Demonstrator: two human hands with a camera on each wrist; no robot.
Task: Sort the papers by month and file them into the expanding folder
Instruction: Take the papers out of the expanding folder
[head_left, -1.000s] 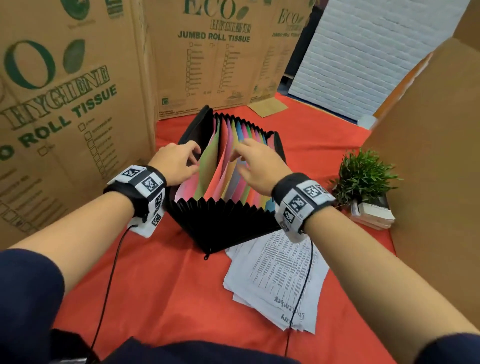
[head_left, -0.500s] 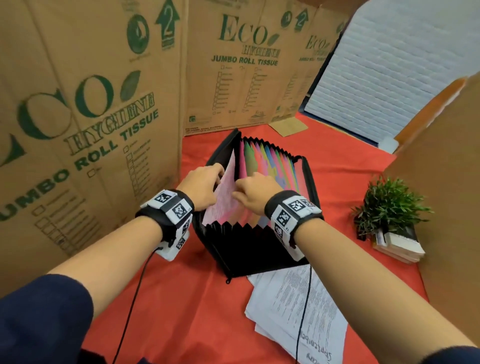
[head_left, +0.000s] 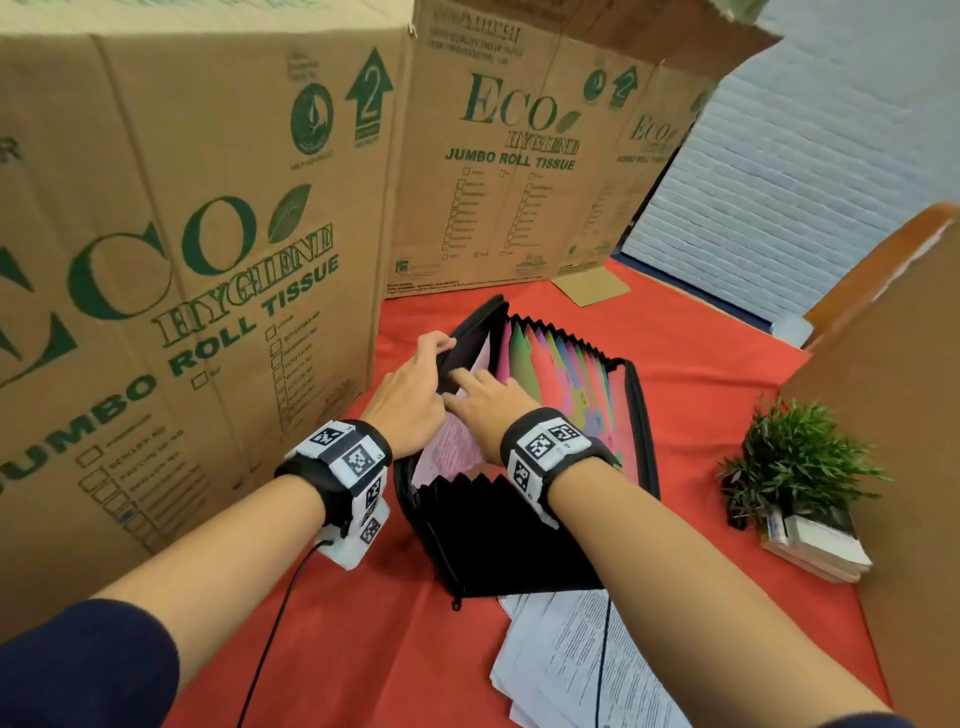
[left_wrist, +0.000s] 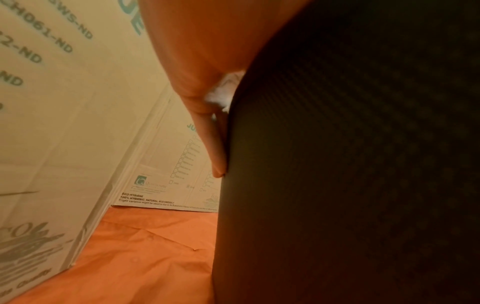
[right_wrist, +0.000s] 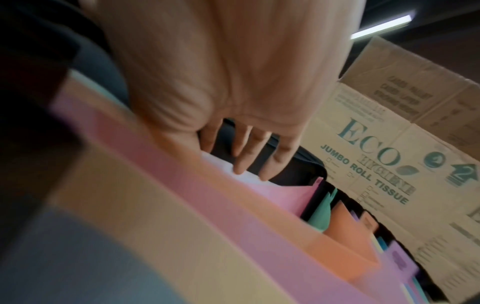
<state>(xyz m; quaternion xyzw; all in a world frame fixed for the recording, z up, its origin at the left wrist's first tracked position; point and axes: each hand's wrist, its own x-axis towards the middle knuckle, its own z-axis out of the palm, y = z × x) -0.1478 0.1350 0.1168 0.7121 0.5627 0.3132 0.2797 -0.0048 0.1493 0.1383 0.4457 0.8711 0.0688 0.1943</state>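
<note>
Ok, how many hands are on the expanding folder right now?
2. The left hand holds the black left cover of the expanding folder at its top edge. The right hand reaches into the front pocket, straight fingers against the pink divider.

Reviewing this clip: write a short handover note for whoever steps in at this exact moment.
Left hand: grips the black front cover of the expanding folder, holding the first pocket open.
Right hand: fingers straight, pressing on the white sheet in that first pocket, in front of the pink divider.
Done: that sheet is nearly seated.
Left: the stack of papers lying on the red cloth in front of the folder still needs sorting and filing.
</note>
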